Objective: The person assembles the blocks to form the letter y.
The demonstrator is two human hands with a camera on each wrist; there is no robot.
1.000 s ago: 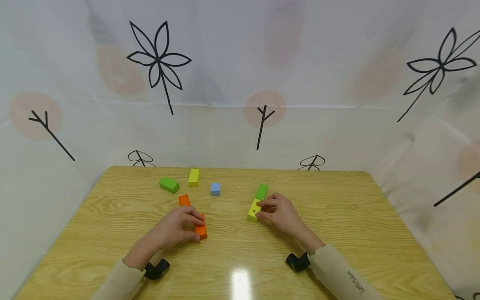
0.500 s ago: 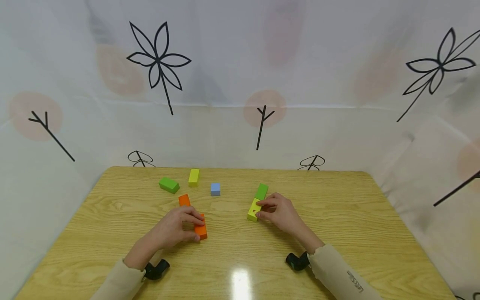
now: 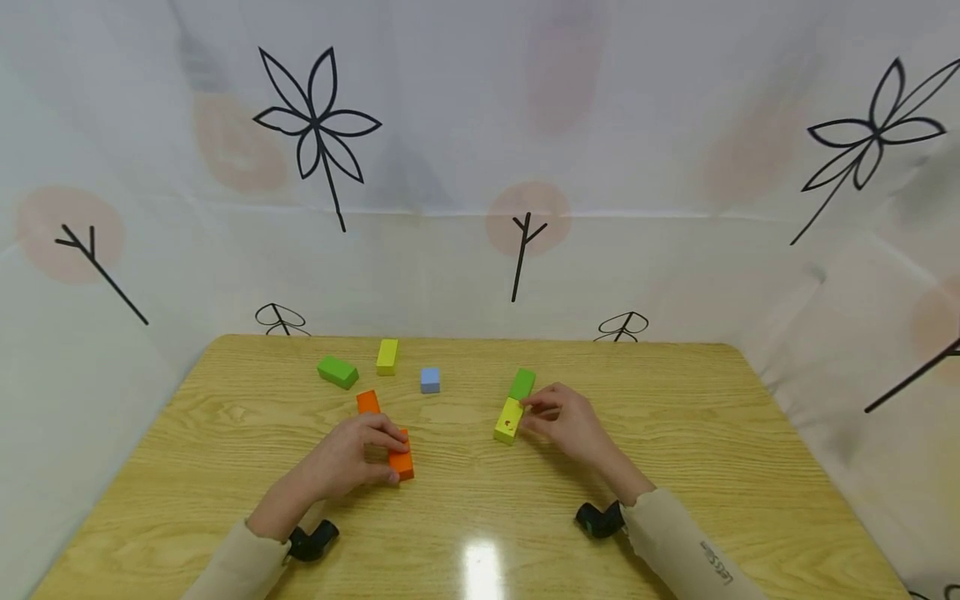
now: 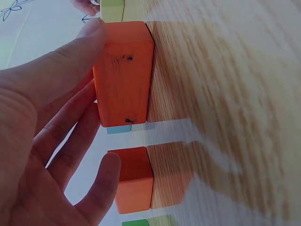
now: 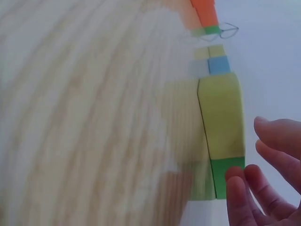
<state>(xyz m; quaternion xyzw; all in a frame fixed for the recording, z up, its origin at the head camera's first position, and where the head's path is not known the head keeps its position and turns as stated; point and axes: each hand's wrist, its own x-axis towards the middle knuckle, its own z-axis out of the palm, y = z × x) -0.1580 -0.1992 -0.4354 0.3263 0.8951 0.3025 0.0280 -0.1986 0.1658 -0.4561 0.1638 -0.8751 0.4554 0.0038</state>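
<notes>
My left hand (image 3: 347, 454) pinches an orange block (image 3: 402, 458) lying on the table, thumb on one side and fingertips on the other. In the left wrist view the block's (image 4: 123, 77) dark-marked face shows between thumb and fingers. A second orange block (image 3: 368, 401) lies just beyond that hand, partly hidden by it. My right hand (image 3: 567, 422) is beside a yellow block (image 3: 508, 420) with a small dark mark on top, holding nothing. In the right wrist view the fingers stand apart from the yellow block (image 5: 222, 117). A green block (image 3: 522, 384) lies end to end with it.
Behind the left hand lie a green block (image 3: 337, 372), a yellow block (image 3: 387, 357) and a small blue cube (image 3: 430, 380). They rest on a wood-grain table (image 3: 675, 433). A patterned white cloth (image 3: 420, 167) hangs along its back and sides.
The right hand's fingers have come off the yellow block and drawn slightly to the right. The left hand keeps the same hold on the orange block; the blocks stay in place.
</notes>
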